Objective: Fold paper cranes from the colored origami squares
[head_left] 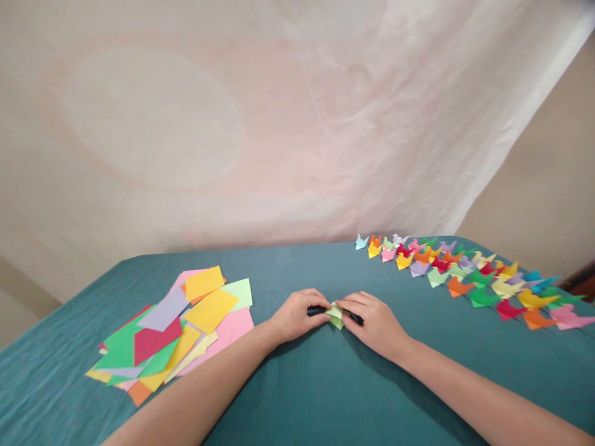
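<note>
A small piece of folded light green paper is held between my two hands, just above or on the teal cloth at the middle of the table. My left hand pinches its left side with thumb and fingers. On the opposite side, my right hand grips the paper's right edge the same way. Fingertips cover part of the paper, so its full folded shape is hidden.
Loose coloured paper sheets lie in an overlapping heap at the left. Rows of small folded paper birds in many colours stand at the right. A teal cloth covers the table, and a pale sheet hangs behind it.
</note>
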`<state>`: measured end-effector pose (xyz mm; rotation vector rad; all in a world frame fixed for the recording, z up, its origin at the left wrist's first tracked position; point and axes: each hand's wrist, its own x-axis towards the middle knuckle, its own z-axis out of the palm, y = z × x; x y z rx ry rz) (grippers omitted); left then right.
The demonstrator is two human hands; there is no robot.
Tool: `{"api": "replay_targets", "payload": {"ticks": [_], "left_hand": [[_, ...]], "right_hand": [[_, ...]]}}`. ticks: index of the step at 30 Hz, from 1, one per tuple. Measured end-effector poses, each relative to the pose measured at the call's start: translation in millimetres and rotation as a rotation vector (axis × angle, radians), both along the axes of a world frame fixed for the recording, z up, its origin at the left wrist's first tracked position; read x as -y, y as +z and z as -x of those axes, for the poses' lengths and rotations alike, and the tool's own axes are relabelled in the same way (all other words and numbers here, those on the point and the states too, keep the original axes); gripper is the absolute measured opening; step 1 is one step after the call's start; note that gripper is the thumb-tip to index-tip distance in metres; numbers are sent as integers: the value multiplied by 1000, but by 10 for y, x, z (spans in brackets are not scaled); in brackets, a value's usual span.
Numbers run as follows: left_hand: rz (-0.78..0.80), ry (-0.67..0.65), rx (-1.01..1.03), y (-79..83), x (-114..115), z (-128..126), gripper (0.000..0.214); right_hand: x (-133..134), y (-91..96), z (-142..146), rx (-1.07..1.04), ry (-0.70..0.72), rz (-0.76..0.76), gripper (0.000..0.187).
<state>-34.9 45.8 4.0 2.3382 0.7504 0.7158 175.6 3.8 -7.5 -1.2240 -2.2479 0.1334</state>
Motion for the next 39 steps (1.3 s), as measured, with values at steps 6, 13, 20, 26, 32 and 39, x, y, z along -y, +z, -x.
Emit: {"api": "replay_targets", "payload": {"ticks": [6, 13, 20, 26, 32, 39], "left_hand": [[-18, 6, -25, 12, 14, -3, 20], [26, -52, -17, 83, -10, 27, 25], [48, -112, -28, 70, -89, 94, 25], [49, -39, -9, 27, -64, 41, 22], [60, 5, 10, 29, -42, 5, 19], [78, -14, 13, 54, -48, 24, 19]], "right_hand": [[-38, 52, 106, 19, -89, 92, 20], [-117, 13, 128, -82, -136, 167, 14], [-119, -2, 130, -120, -120, 158, 14], [-134, -25, 122, -120, -122, 150, 16], [-136, -39, 124, -125, -126, 154, 17], [-132, -44, 120, -136, -125, 154, 17]]}}
